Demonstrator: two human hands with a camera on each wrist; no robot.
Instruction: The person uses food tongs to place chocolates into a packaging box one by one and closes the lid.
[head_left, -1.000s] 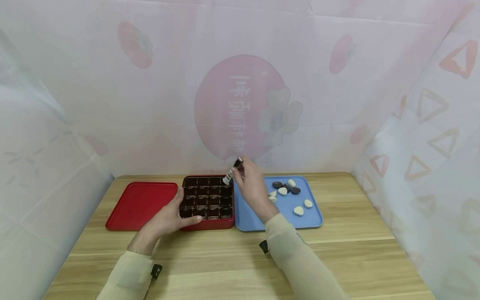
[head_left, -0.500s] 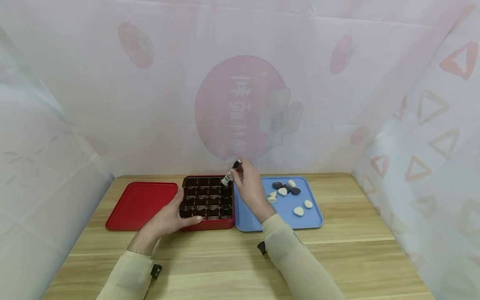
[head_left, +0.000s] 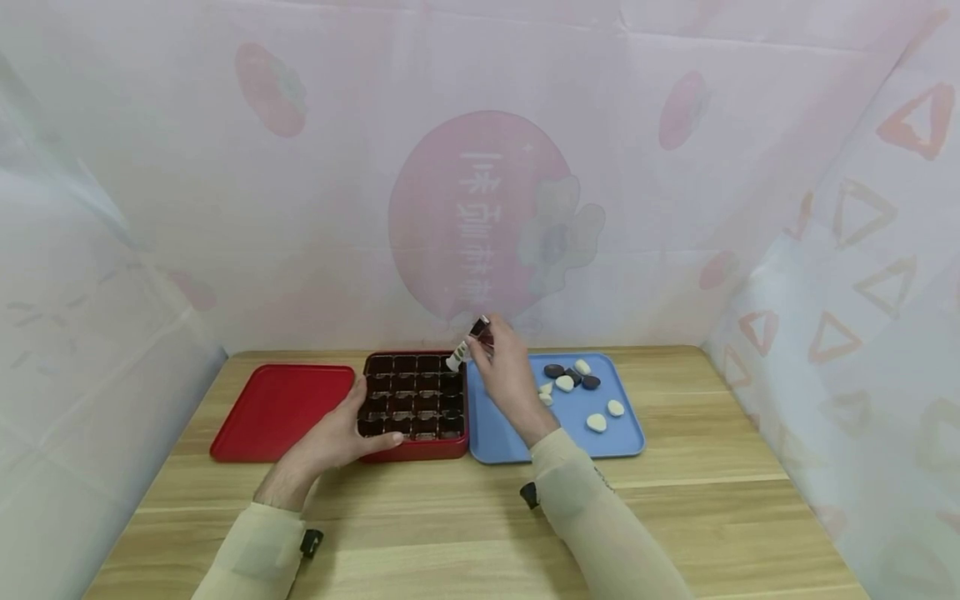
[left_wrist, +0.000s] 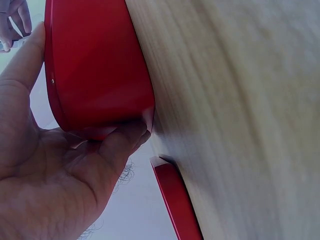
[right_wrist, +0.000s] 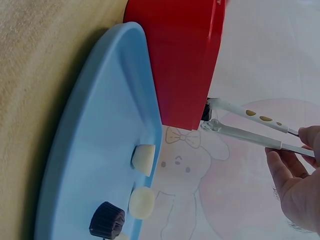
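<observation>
At the red box (head_left: 416, 450), my left hand (head_left: 330, 437) holds the near left corner, thumb on the front rim and fingers against the left side. Inside the box lies a dark brown divided insert (head_left: 405, 382) with many compartments. My right hand (head_left: 504, 371) pinches small white-tipped tongs (right_wrist: 245, 135) near their metal end. Their tips point down at the box's far right compartment. A dark piece (right_wrist: 206, 112) shows between the tips in the right wrist view; its lower part is hidden by the box wall.
Right of the box lies a blue tray (head_left: 502, 446) with several dark and cream chocolates (head_left: 566, 383). A red lid (head_left: 277, 408) lies flat to the left. A printed cloth (head_left: 337, 167) hangs behind the wooden table (head_left: 450, 533).
My right hand and the tongs shift slightly left, then slightly back right, with the tips staying over the far right compartment. My left hand and the box stay put.
</observation>
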